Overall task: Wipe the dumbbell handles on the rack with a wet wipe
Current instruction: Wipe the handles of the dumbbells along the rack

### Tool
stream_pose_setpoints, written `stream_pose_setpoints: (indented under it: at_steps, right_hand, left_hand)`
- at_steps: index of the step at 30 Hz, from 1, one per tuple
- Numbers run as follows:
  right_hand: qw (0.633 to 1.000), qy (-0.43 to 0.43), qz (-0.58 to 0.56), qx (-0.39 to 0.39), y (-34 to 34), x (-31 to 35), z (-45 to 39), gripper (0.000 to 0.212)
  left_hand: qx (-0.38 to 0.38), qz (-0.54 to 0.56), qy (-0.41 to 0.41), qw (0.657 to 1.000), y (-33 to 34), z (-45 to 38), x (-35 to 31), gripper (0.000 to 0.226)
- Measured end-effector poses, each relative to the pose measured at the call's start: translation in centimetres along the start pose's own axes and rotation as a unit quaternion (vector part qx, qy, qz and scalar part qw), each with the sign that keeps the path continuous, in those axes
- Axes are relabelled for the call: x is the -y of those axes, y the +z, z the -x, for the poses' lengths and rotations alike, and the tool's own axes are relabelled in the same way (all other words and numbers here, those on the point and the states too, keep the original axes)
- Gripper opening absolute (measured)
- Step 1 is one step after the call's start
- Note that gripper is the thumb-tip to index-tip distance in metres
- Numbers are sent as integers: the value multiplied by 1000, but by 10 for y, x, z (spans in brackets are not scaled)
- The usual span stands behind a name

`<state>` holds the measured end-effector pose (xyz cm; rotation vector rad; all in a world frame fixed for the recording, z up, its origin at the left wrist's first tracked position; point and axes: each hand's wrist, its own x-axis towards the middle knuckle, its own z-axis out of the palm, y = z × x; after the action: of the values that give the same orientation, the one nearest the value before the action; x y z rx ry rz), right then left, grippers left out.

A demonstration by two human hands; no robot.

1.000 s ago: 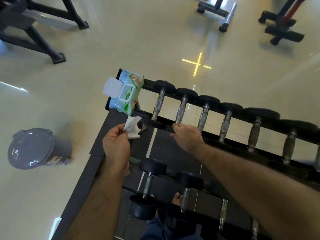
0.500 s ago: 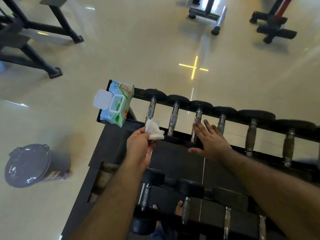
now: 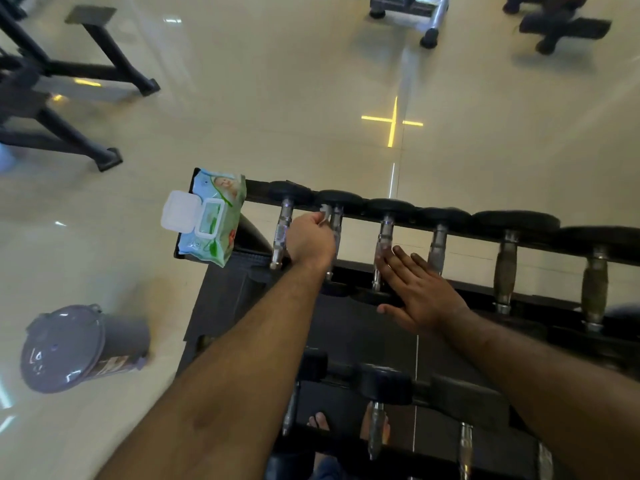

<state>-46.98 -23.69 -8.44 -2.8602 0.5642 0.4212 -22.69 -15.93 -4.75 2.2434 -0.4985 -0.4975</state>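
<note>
A black rack (image 3: 485, 289) carries a top row of several dumbbells with chrome handles and a lower row nearer me. My left hand (image 3: 310, 239) grips a white wet wipe (image 3: 325, 212) and holds it against the far end of the second dumbbell handle (image 3: 335, 233) from the left. Only a small tuft of the wipe shows above my fingers. My right hand (image 3: 417, 287) lies flat with straight fingers on the rack, its fingertips beside the third handle (image 3: 383, 244). The first handle (image 3: 281, 233) is just left of my left hand.
A wet-wipe pack (image 3: 211, 216) with its white lid flipped open sits on the rack's left end. A grey lidded bin (image 3: 74, 348) stands on the glossy floor to the left. Black equipment legs (image 3: 86, 77) are at the far left, more gym machines at the top.
My left hand has moved forward and right with the wipe, from in front of the rack's near rail up onto the second handle. My right hand has stayed flat on the rack.
</note>
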Motion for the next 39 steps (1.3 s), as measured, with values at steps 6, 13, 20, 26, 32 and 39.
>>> stream_pose_setpoints:
  at_steps: [6, 13, 20, 26, 32, 39]
  right_hand:
    - [1000, 2, -1, -2, 5, -2, 1, 94]
    - [1000, -4, 0, 4, 7, -4, -2, 96]
    - [1000, 1, 8, 24, 4, -4, -1, 100]
    - [1000, -13, 1, 14, 5, -3, 0, 101]
    - [1000, -6, 17, 0, 7, 1, -1, 102]
    - [999, -11, 30, -9, 7, -2, -2, 100]
  left_hand:
    - [27, -224, 248, 942, 9, 9, 13, 22]
    - [95, -314, 442, 835, -12, -7, 13, 48]
    - [148, -473, 490, 717, 12, -4, -8, 15]
    - [223, -509, 443, 704, 8, 24, -23, 10]
    - [260, -534, 480, 646, -8, 16, -13, 7]
    - [312, -302, 241, 868, -66, 13, 1, 16]
